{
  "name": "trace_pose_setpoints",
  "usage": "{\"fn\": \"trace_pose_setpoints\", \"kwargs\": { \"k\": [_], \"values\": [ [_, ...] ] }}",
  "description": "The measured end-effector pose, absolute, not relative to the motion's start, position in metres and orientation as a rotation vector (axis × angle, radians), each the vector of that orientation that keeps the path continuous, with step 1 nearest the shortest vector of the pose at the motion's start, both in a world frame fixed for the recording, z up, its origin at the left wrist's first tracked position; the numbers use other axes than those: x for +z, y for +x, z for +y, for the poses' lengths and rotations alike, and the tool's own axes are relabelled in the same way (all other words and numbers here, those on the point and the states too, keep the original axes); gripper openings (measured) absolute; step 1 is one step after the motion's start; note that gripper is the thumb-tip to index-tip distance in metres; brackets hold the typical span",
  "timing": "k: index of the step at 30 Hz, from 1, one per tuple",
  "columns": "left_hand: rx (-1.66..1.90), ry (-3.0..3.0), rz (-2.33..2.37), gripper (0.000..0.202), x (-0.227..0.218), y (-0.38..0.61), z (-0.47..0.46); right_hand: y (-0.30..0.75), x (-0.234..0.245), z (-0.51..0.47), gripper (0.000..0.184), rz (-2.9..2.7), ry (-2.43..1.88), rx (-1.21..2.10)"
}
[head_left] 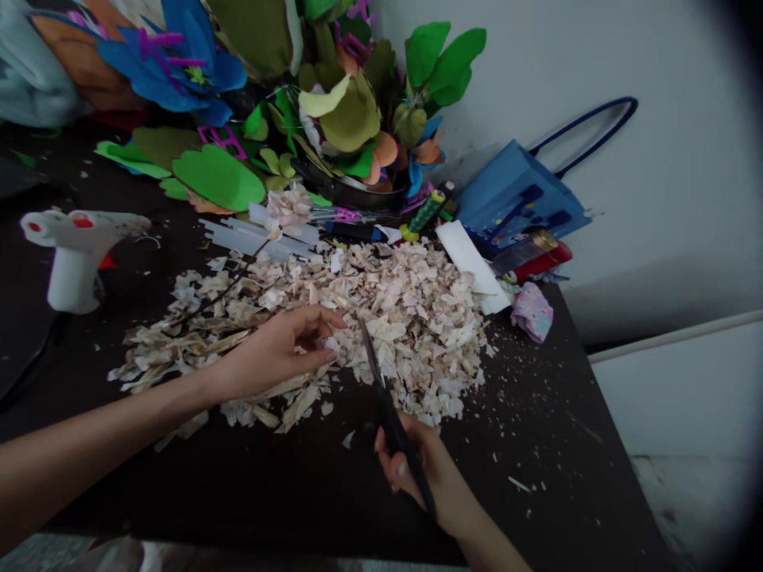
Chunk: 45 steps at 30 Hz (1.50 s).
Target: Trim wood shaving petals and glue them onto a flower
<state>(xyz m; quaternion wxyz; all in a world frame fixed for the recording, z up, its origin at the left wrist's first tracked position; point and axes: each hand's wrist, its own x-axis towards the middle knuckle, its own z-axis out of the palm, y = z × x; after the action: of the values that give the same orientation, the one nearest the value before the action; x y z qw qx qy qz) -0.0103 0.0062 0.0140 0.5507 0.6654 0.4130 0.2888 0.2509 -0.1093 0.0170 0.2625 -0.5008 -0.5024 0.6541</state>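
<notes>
My right hand [417, 469] is closed around the dark handles of a pair of scissors [390, 417], whose blades point up and away over a heap of pale dried petals or husk scraps [411, 318]. Just left of the blade tips is my left hand [292, 349], reaching over the heap's front. Its thumb and forefinger are apart, with a small pale scrap by the thumb tip; whether they touch it I cannot make out. Behind the left hand, a pale flower [289, 208] on a thin brown stem lies across the heap.
A white glue gun [75, 254] stands at left. Behind the heap lie translucent glue sticks [256, 238], a green thread spool [426, 214] and colourful felt flowers [346, 111]. A blue bag [518, 199], white strip [474, 266] and crumpled pinkish lump [532, 312] are right.
</notes>
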Motion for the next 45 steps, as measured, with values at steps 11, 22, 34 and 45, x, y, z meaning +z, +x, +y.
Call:
{"fn": "trace_pose_setpoints", "kwargs": {
  "k": [11,22,34,45],
  "values": [
    [0.619,1.154,0.879,0.034,0.012,-0.013,0.011,0.239,0.02,-0.073,0.047,-1.291,-1.335,1.654],
    [0.659,1.283,0.798,0.037,0.008,-0.012,0.01,0.211,0.039,-0.023,0.038,-1.282,-1.328,1.464],
    [0.681,1.229,0.731,0.035,0.002,-0.01,0.01,0.192,0.021,-0.021,0.035,-1.185,-1.232,1.549],
    [0.566,1.215,0.687,0.031,0.003,-0.009,0.011,0.189,0.02,-0.022,0.029,-1.234,-1.227,1.524]
  ]
}}
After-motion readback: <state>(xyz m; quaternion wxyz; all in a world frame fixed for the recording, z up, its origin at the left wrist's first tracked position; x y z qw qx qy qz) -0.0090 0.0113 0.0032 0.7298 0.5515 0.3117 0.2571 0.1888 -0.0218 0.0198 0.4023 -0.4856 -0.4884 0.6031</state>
